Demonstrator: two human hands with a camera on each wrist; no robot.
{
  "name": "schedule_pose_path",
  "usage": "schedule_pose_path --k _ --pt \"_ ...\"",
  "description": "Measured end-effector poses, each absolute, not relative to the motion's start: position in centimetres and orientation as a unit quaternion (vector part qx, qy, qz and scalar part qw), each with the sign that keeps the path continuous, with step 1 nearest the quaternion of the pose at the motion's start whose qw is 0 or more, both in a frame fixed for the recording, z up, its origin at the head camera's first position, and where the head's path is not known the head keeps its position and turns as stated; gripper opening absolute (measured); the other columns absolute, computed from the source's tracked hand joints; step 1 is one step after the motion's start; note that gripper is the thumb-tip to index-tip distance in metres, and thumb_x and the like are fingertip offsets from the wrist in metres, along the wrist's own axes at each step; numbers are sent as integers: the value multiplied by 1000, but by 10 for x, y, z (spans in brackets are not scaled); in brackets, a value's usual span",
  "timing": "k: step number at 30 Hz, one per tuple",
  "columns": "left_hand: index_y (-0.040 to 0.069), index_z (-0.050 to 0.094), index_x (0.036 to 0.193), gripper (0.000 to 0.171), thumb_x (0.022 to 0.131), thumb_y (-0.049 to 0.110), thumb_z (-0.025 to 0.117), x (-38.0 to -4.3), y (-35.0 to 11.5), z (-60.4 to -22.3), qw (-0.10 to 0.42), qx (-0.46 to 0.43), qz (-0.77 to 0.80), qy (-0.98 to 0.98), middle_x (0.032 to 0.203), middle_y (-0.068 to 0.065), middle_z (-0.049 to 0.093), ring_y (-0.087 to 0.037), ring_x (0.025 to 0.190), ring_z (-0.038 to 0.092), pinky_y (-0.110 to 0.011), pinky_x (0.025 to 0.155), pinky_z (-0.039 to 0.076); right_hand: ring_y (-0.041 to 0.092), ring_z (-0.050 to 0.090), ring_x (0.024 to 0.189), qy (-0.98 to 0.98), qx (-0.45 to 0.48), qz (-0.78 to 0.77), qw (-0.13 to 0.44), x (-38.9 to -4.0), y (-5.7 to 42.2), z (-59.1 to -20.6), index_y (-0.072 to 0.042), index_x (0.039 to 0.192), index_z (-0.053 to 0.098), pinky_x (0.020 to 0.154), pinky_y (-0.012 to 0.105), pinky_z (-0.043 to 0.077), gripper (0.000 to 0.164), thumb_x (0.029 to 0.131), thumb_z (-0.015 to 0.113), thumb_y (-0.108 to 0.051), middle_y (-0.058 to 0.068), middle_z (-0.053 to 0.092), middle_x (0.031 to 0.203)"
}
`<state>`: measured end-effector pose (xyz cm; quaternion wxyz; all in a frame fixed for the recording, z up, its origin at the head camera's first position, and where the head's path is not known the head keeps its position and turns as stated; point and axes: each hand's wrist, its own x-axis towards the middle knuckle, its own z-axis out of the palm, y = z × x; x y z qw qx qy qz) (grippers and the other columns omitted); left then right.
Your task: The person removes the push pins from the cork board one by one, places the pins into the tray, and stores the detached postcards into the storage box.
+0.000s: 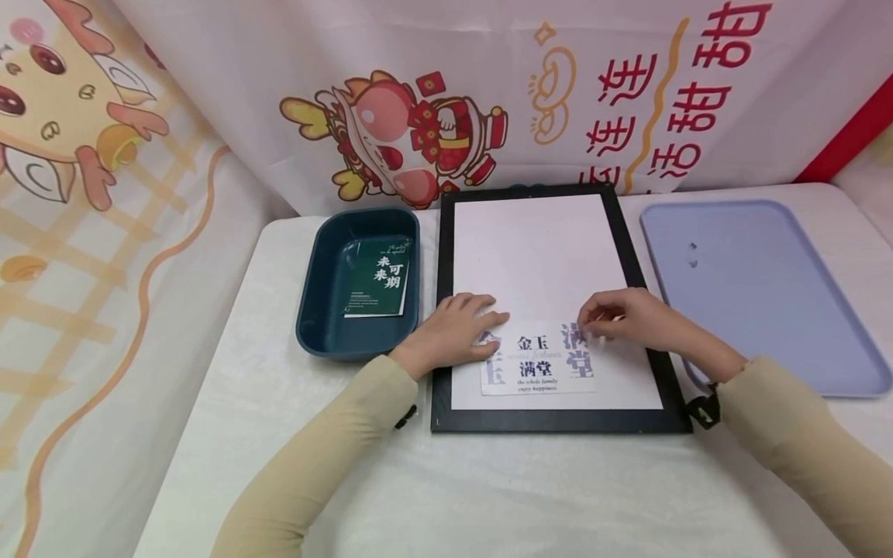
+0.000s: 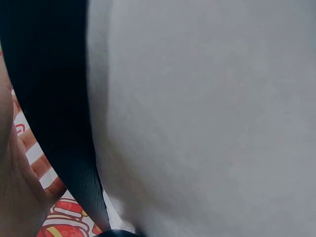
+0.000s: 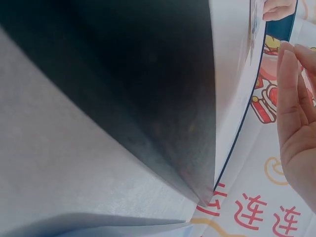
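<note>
A white board in a black frame [image 1: 558, 421] lies on the table. On its lower part is a sheet [image 1: 537, 381] printed with purple and black Chinese characters and small English text. My left hand [image 1: 456, 329] rests over the sheet's upper left edge, fingers fairly straight and spread. At the upper right corner, my right hand [image 1: 631, 316] has its thumb and forefinger brought together and pinches the sheet's edge. The right wrist view shows the right hand [image 3: 298, 113] from the side, its fingertips meeting; the left wrist view catches part of the left hand [image 2: 24, 182] behind the dark frame.
Left of the board stands a dark teal tray [image 1: 310, 310] with a green printed card [image 1: 377, 291] inside. A pale blue tray [image 1: 774, 325] lies to the right, with two small dark specks on it. A printed cloth [image 1: 516, 46] hangs behind the white table [image 1: 558, 496].
</note>
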<state>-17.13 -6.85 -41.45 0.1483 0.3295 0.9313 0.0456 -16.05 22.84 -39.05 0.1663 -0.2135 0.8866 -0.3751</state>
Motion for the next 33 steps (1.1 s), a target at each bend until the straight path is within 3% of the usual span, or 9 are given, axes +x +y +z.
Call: schedule_pose_path --k 9,17,19,26,29,33 --pt "33 36 147 53 97 49 44 -171 -68 -413 149 329 44 931 157 -1 29 -26 143 28 -48 117 23 12 59 72 895 -163 -384 158 -163 235 -386 -4 103 69 63 25 55 15 90 65 -10 12 67 96" --pt "33 36 147 53 97 48 44 -170 -68 -413 153 328 49 931 157 -2 29 -26 144 27 -48 117 23 9 63 81 896 -88 -405 156 -168 249 -378 -3 119 62 71 25 56 31 96 58 -24 18 67 107" --pt "33 36 147 53 97 48 44 -171 -68 -414 152 329 49 931 157 -1 29 -26 144 27 -48 117 23 7 63 83 897 -65 -409 153 -170 253 -375 -4 122 60 73 23 55 36 96 57 -29 14 67 107" --pt "33 36 147 53 97 48 44 -171 -68 -414 149 331 47 930 156 -2 29 -26 144 27 -48 117 23 -6 61 84 872 -13 -472 127 -177 269 -368 1 127 54 77 18 55 47 95 57 -34 -20 64 93" --pt "32 37 147 53 97 48 44 -171 -68 -414 151 330 50 930 156 -2 29 -27 143 27 -48 117 23 -7 61 83 860 -1 -499 109 -181 280 -370 1 126 54 75 15 54 46 95 58 -33 -26 63 88" --pt "33 36 147 53 97 48 44 -170 -68 -413 155 328 52 930 157 -1 29 -26 144 27 -48 117 22 -4 63 86 834 19 -543 96 -195 306 -388 -5 125 58 73 13 54 43 93 61 -34 -21 66 92"
